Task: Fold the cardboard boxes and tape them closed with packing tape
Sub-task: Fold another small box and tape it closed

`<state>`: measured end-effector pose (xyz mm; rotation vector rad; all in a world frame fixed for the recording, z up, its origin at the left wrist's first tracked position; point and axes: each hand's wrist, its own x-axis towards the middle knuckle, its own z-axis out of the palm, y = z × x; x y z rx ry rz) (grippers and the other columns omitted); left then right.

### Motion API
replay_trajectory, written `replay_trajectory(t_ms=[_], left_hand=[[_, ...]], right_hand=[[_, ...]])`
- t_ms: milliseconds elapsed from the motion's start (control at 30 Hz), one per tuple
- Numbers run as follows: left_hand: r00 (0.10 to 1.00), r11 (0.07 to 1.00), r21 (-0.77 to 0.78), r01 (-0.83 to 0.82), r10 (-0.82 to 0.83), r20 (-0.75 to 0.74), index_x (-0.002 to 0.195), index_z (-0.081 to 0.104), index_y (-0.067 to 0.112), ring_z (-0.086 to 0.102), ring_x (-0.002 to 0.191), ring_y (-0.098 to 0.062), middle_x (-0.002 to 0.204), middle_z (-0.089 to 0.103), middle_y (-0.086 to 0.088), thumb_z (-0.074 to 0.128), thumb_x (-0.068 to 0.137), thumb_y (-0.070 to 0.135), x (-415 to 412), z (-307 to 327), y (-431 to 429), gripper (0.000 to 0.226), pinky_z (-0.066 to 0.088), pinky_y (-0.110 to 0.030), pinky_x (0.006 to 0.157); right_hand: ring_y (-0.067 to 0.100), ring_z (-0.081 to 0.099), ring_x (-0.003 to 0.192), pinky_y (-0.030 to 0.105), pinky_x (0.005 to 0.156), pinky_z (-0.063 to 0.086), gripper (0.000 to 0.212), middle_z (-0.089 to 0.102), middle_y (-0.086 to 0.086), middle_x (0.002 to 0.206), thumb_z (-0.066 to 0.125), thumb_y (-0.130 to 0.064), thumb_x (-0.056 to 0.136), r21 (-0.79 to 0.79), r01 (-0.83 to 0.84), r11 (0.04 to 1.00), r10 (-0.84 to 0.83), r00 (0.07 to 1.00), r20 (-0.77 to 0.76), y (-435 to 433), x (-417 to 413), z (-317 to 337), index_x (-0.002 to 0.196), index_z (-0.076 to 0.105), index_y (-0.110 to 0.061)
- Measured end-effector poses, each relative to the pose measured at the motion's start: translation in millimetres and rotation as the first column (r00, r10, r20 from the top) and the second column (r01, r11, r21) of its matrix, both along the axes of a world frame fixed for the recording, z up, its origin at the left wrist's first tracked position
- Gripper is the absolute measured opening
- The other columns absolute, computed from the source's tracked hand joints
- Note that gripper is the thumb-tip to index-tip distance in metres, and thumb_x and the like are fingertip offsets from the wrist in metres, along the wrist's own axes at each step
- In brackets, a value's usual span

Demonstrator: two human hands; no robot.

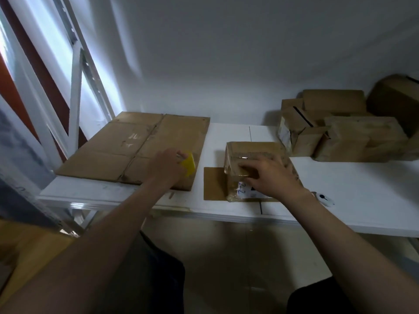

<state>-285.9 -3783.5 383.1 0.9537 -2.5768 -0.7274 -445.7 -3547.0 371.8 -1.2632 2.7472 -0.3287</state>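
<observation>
Head view: box (249,150) beneath right fingers (249,167)

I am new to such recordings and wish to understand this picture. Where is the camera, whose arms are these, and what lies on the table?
There is no machine here: both arms belong to a person, and the one camera sits on that person's head, looking forward and down. The left hand grips a yellow object, possibly a tape tool, above a flattened cardboard sheet. The right hand rests with spread fingers on a small taped box. Both cardboard things lie on a white table. More boxes are piled at the back right.
</observation>
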Motion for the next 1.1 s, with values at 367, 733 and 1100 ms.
replay_trajectory(t_ms=[367,733,1100], left_hand=[[0.990,0.967,-0.245,-0.066,0.093,0.102,0.116,0.071,0.022,0.064,0.104,-0.031,0.114,0.070,-0.006,0.056,0.091,0.001,-39,-53,-22,0.036,0.047,-0.040,0.090],[0.984,0.968,0.185,0.170,-0.175,0.010,0.115,0.061,0.016,0.065,0.091,-0.015,0.105,0.068,0.002,0.049,0.104,0.034,-109,-17,58,0.024,0.059,-0.036,0.082],[0.902,0.945,0.297,0.135,0.007,-0.432,0.133,0.051,0.027,0.062,0.097,-0.007,0.112,0.059,0.010,0.066,0.091,0.016,-122,4,51,0.046,0.056,-0.033,0.084]], right_hand=[[0.025,0.036,0.124,0.046,0.097,0.034,0.047,0.040,-0.022,0.155,0.042,-0.064,0.098,-0.025,-0.053,0.998,0.046,0.974,-0.224,-35,-10,-15,0.145,0.042,-0.055],[0.036,0.047,0.128,0.046,0.100,0.043,0.059,0.051,0.001,0.144,0.047,-0.047,0.102,-0.118,0.268,0.956,-0.246,0.955,0.168,17,-60,-7,0.153,0.025,-0.029],[0.011,0.049,0.131,0.031,0.106,0.042,0.099,0.049,-0.009,0.146,0.080,-0.028,0.085,-0.603,0.366,0.709,-0.072,0.888,0.455,9,-86,13,0.160,0.015,-0.035]])
